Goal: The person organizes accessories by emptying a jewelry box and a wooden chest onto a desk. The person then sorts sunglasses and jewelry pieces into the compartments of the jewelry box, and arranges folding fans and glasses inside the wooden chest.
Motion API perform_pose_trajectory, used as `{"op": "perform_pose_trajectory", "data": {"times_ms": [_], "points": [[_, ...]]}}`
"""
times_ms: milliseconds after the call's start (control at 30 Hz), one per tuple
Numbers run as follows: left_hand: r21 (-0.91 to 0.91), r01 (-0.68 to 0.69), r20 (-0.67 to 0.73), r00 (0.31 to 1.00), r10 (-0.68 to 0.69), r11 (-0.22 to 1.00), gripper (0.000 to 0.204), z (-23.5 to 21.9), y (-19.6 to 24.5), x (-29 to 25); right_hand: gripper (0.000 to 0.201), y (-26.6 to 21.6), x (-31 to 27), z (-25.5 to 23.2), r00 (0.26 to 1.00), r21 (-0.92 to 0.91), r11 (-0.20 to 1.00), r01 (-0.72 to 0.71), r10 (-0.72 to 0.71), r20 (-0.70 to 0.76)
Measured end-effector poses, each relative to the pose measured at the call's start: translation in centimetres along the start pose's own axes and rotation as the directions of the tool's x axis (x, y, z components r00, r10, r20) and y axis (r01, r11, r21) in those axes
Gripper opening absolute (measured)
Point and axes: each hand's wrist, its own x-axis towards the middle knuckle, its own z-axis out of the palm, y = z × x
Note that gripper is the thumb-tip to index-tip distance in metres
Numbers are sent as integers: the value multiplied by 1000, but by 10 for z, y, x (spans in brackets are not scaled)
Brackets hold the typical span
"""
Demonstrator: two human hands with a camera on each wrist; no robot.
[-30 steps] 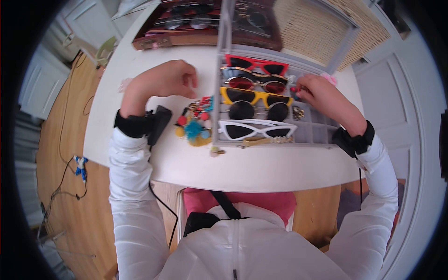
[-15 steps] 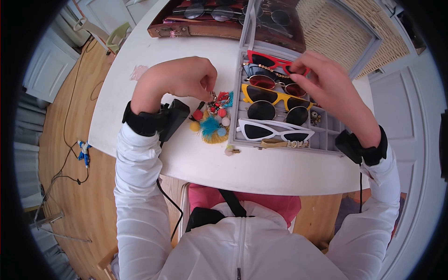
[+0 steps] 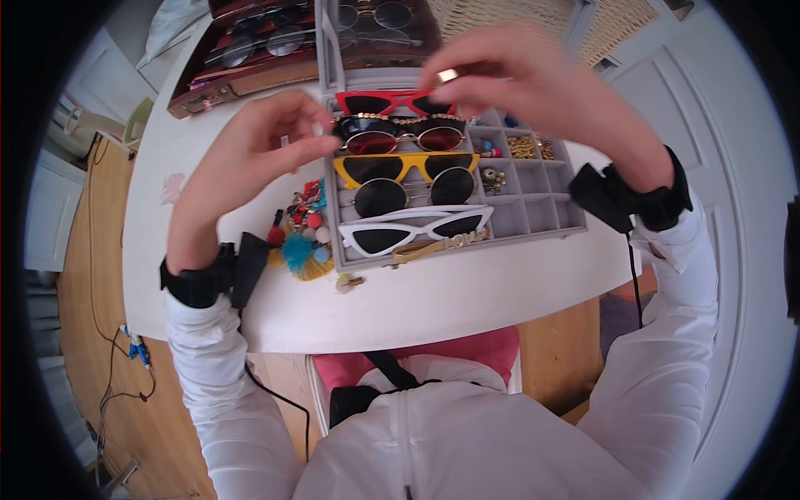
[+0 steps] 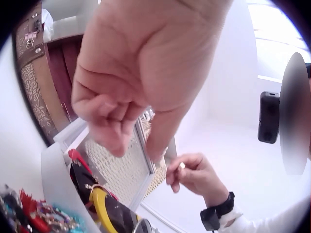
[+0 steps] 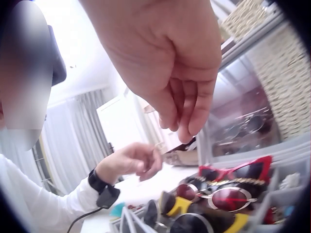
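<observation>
In the head view my right hand (image 3: 533,83) hovers over the back of the grey compartment box (image 3: 550,232), near the red cat-eye sunglasses (image 3: 364,102). Thumb and fingers come together around a small shiny gold piece (image 3: 447,76); its kind I cannot tell. My left hand (image 3: 250,154) is at the box's left edge, its fingers loosely curled and the thumb reaching toward a gold-chained pair of dark sunglasses (image 3: 358,125). Nothing shows between its thumb and fingers in the left wrist view. Red-lensed round glasses (image 3: 439,139), yellow sunglasses (image 3: 354,171) and white sunglasses (image 3: 373,241) lie in rows.
Beaded, tasselled jewellery (image 3: 300,250) is piled left of the box. Small compartments at its right hold gold chains (image 3: 522,147) and a beaded trinket (image 3: 492,179). The clear lid (image 3: 517,17) stands raised behind. A brown case (image 3: 242,87) of glasses sits at back left.
My left hand has left the jewellery pile and moved to the box's edge. The right hand, earlier over the right compartments, is now above the back row with the gold piece showing.
</observation>
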Motion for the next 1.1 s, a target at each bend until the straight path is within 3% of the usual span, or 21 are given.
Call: {"op": "perform_pose_trajectory", "data": {"times_ms": [67, 100, 133, 167, 300, 333, 433, 600, 667, 700, 767, 867, 933, 1033, 1100], "points": [[404, 274, 77, 941, -331, 873, 15, -21, 1, -4, 11, 23, -28, -18, 980, -30, 984, -177, 173, -97], [480, 324, 90, 906, -413, 815, 16, -27, 1, -7, 11, 34, -40, -26, 978, -40, 982, -187, 182, -97], [556, 365, 95, 865, -493, 747, 17, -30, 0, -10, 9, 44, -52, -32, 954, -119, 949, -291, 280, -103], [642, 376, 65, 841, -537, 668, 24, -30, -4, -10, 8, 50, -60, -34, 920, -193, 900, -391, 374, -119], [718, 338, 120, 801, -586, 608, 36, -21, -11, -7, 7, 74, -81, -25, 892, -149, 883, -446, 424, -158], [721, 325, 130, 804, -580, 612, 36, -18, -10, -7, 7, 78, -83, -25, 886, -150, 877, -456, 432, -167], [763, 339, 61, 810, -583, 550, 34, -14, -6, -8, 9, 88, -85, -19, 945, -192, 931, -312, 282, -165], [765, 330, 42, 831, -555, 553, 29, -13, -10, -4, 8, 98, -67, -9, 962, -301, 922, -245, 193, -191], [690, 331, 84, 846, -526, 643, 23, -14, -11, -4, 10, 112, -54, 1, 979, -331, 933, -139, 80, -186], [696, 338, 71, 845, -530, 633, 23, -15, -16, -5, 10, 115, -51, 4, 980, -326, 937, -127, 67, -189], [579, 238, 132, 916, -378, 780, 16, -20, -28, -8, 9, 119, -37, 14, 970, -255, 937, -240, 224, -93], [646, 216, 122, 918, -378, 732, 14, -26, -29, -7, 13, 134, -31, 19, 995, -370, 924, -100, 91, -42], [650, 125, 166, 939, -300, 750, 8, -31, -28, -9, 17, 127, -29, 13, 996, -399, 913, -86, 88, -13], [610, 154, 105, 957, -272, 777, 10, -33, -21, -10, 20, 113, -23, 13, 995, -369, 928, -51, 16, -97], [588, 137, 31, 981, -192, 797, 10, -33, -15, -10, 25, 87, -18, 8, 965, -255, 939, -232, 189, -181]]}}
